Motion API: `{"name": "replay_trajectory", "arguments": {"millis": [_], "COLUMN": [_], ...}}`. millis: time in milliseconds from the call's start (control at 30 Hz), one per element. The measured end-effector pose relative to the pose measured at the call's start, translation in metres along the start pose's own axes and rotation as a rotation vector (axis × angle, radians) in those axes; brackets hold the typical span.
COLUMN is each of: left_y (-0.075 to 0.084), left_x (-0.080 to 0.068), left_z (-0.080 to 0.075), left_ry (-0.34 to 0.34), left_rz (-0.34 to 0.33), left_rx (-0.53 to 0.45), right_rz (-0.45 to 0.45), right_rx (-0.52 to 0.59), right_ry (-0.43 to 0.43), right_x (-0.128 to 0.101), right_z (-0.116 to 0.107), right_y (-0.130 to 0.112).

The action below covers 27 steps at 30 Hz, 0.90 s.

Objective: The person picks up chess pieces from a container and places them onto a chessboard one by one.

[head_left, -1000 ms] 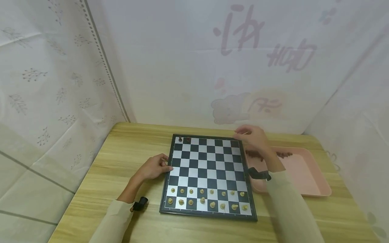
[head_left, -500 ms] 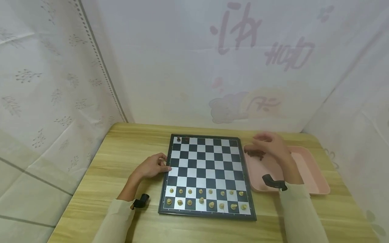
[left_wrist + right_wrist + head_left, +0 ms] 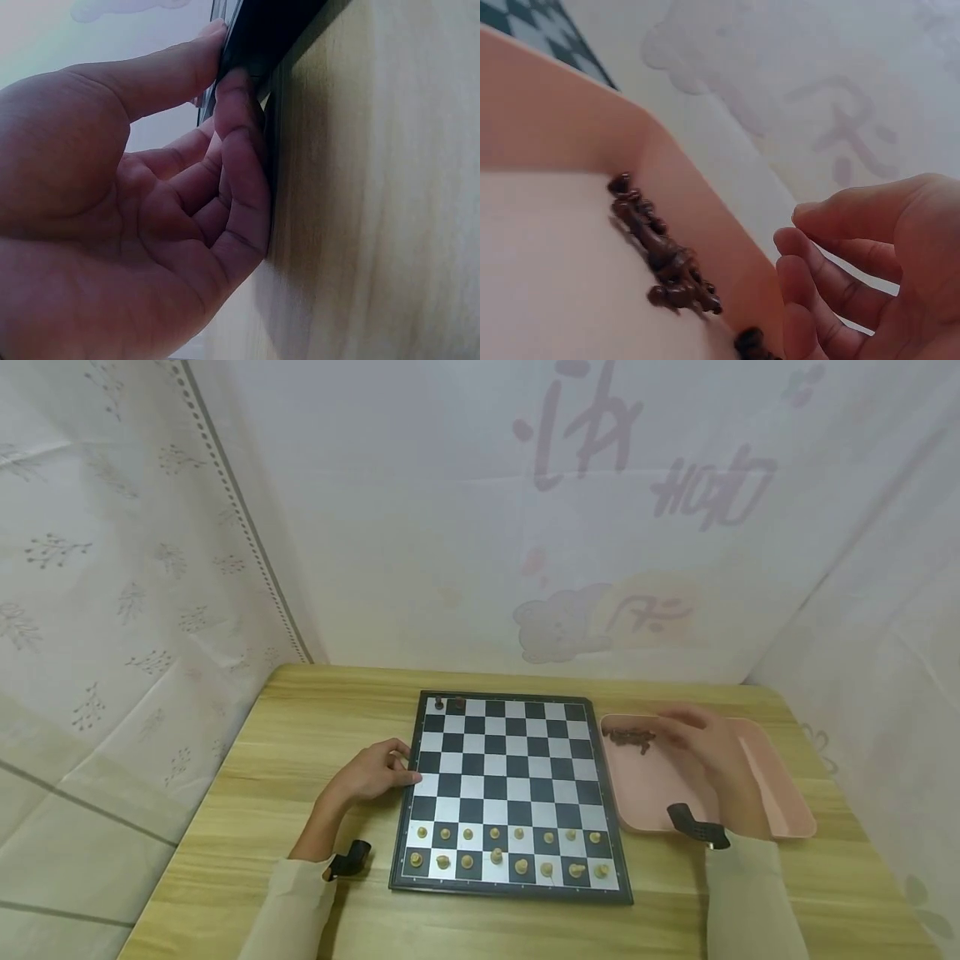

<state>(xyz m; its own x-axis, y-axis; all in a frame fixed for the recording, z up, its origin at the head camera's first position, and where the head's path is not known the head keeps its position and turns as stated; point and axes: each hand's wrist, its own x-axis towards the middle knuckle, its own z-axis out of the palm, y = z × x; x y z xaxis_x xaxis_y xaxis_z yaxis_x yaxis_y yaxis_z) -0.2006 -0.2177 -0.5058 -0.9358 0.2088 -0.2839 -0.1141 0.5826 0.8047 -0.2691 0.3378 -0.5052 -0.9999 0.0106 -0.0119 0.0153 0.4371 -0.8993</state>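
Nearby, tray wall (image 3: 555, 112) separates piled dark pieces (image 3: 664, 251) from chessboard (image 3: 517, 766).

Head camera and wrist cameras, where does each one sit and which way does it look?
Head: on the head, looking forward and down at the chessboard and pink tray; left hand, right hand and sleeves show.
Left wrist: worn there, looking at the chessboard's edge and table; left thumb and left fingers show.
Right wrist: worn there, looking into the tray at dark chess pieces; right thumb and right fingers show.
Head and right wrist share the tray, those pieces and right hand.
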Motion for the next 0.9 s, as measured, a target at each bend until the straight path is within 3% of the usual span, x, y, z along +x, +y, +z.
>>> {"name": "replay_trajectory", "arguments": {"millis": [133,233,500,800,900], "left_y": [-0.002,-0.002,0.0,0.0,0.002], "left_x": [0.0,0.0,-0.002,-0.002,-0.001], "left_z": [0.0,0.001,-0.001,-0.001,-0.002], "left_ry": [0.004,0.006,0.01,-0.002,-0.004], "left_rz": [-0.017,-0.013,-0.003,-0.013,-0.022], "left_rx": [-0.007,-0.007,0.014,-0.002,0.003], "right_rz": [0.014,0.026,0.033,0.009,-0.01], "right_rx": [0.192,0.232,0.158,0.242,0.152], "right_ry": [-0.005,0.008,0.042,0.041,0.066], "right_x": [-0.002,-0.007,-0.01,-0.009,-0.007], "right_z": [-0.008,-0.011,-0.014,-0.019,-0.022], "right_y": [0.006,0.006,0.012,0.01,0.011]}}
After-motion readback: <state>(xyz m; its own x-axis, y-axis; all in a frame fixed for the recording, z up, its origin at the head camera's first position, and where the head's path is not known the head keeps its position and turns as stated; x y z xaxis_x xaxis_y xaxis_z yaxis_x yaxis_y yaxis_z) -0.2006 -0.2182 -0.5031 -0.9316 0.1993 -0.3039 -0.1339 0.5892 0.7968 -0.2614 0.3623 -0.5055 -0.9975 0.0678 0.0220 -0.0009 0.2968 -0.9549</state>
